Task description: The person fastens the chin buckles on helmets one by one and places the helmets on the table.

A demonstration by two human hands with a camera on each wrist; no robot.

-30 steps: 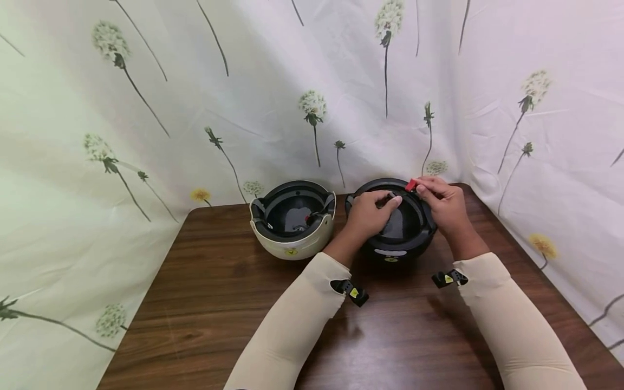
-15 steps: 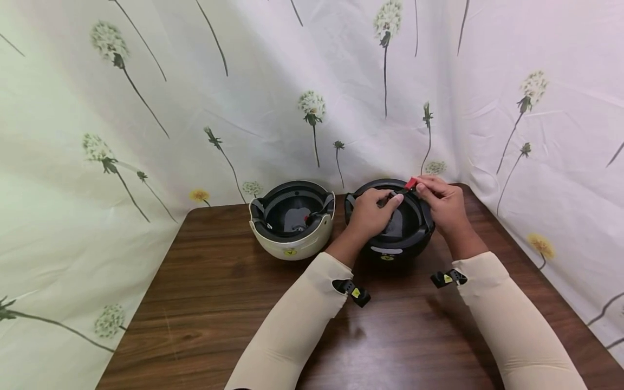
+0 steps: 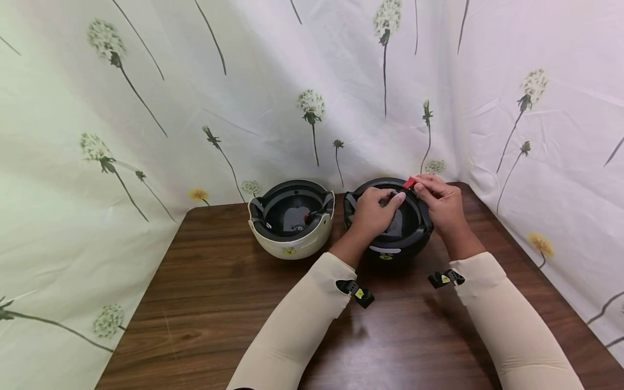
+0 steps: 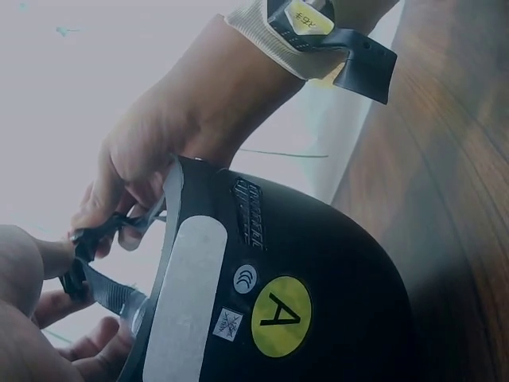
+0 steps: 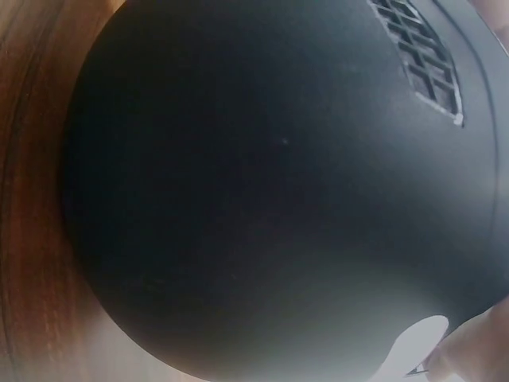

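Note:
A black helmet point(image 3: 414, 246) rests upside down on the table, its padded inside facing up. Over its opening, my left hand point(image 3: 372, 214) pinches a dark chin-strap buckle end point(image 3: 395, 193) between thumb and fingers. Close by on the right, my right hand point(image 3: 442, 206) pinches a red buckle piece point(image 3: 409, 183) at the helmet's far right rim. The left wrist view shows both hands around the black buckle point(image 4: 75, 270) and its webbing strap point(image 4: 111, 290). Whether the two buckle parts touch is hard to tell. Mostly the helmet's dark shell point(image 5: 254, 175) fills the right wrist view.
A cream helmet point(image 3: 292, 248), also upside down, stands just left of the black one. Both are near the back edge of the brown wooden table point(image 3: 219, 303). A white flower-printed curtain point(image 3: 273, 65) hangs behind and at the sides.
The left hand has shifted slightly to the right, bringing its buckle end nearer the red piece. The right hand has moved slightly left. Both keep their grip.

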